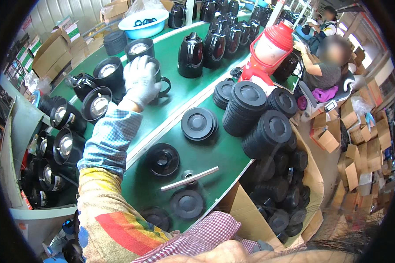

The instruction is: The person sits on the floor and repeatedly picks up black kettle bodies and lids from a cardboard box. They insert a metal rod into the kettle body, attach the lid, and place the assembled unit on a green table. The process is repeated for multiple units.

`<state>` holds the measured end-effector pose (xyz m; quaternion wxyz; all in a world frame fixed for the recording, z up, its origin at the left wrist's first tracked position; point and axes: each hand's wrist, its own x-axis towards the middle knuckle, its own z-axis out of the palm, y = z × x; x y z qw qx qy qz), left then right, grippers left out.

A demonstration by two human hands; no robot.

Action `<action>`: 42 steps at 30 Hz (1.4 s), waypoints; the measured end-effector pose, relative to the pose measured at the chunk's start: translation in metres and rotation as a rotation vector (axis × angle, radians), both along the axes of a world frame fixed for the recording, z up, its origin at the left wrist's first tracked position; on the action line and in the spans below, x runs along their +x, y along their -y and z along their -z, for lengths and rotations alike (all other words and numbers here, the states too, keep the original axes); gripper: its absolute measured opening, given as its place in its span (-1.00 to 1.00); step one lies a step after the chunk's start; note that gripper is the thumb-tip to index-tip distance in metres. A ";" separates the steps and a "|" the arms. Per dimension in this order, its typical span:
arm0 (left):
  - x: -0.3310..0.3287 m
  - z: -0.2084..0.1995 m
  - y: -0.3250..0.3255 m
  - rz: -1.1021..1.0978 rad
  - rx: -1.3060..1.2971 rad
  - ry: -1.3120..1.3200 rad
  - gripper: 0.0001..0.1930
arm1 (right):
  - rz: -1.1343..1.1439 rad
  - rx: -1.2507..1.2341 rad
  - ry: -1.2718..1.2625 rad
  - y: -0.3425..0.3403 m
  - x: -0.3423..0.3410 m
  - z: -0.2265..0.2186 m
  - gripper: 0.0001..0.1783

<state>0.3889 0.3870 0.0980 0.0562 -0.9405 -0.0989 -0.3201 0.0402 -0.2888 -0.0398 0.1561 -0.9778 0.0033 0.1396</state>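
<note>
On the table [182, 93], the left hand [141, 81] grasps a black mug [158, 69]; the right hand's state I cannot tell.

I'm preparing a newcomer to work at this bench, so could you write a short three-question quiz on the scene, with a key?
1. What does the white-gloved left hand touch?
a) the red-and-white cylindrical jug
b) the black cylindrical vessel with a side handle
c) the cut-open brown cardboard box

2. True or false: the light-blue round plastic basin holds black rings.

3. What colour is the tabletop under the tall stack of round black discs?

Key: 1 b; 2 true; 3 green.
</note>
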 end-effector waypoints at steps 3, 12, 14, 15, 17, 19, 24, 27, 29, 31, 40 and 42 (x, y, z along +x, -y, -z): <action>-0.011 0.041 -0.047 -0.100 -0.085 -0.116 -0.46 | -0.013 0.020 0.035 0.006 -0.004 0.004 -0.57; -0.116 -0.058 0.050 0.468 -0.044 0.070 -0.63 | 0.048 0.283 0.170 0.007 -0.027 -0.029 -0.56; -0.164 -0.092 0.099 0.659 -0.114 0.010 -0.63 | -0.018 0.348 0.320 -0.005 -0.018 -0.058 -0.56; -0.184 -0.105 0.126 0.793 -0.147 -0.042 -0.63 | -0.056 0.412 0.435 -0.013 -0.013 -0.072 -0.56; -0.220 -0.116 0.171 1.035 -0.199 -0.194 -0.59 | -0.194 0.569 0.481 -0.027 0.008 -0.107 -0.55; -0.243 -0.103 0.216 1.349 -0.353 -0.350 -0.57 | -0.190 0.733 0.515 -0.052 0.011 -0.138 -0.45; -0.296 -0.036 0.313 1.827 -0.465 -0.681 -0.56 | -0.247 1.137 0.307 -0.063 -0.008 -0.148 -0.36; -0.314 -0.015 0.340 1.711 -0.487 -0.860 -0.58 | -0.116 0.959 0.240 -0.051 -0.056 -0.110 -0.52; -0.310 0.021 0.357 1.742 -0.576 -0.801 -0.56 | -0.208 0.652 0.445 -0.041 -0.088 -0.092 -0.57; -0.307 0.056 0.373 1.646 -0.811 -1.029 -0.56 | -0.132 0.507 0.563 -0.052 -0.120 -0.089 -0.60; -0.335 0.077 0.414 1.359 -1.086 -1.363 -0.45 | 0.095 0.624 0.558 -0.027 -0.143 -0.081 -0.58; -0.338 0.069 0.414 1.316 -1.177 -1.370 -0.39 | -0.062 0.478 0.647 -0.018 -0.118 -0.101 -0.55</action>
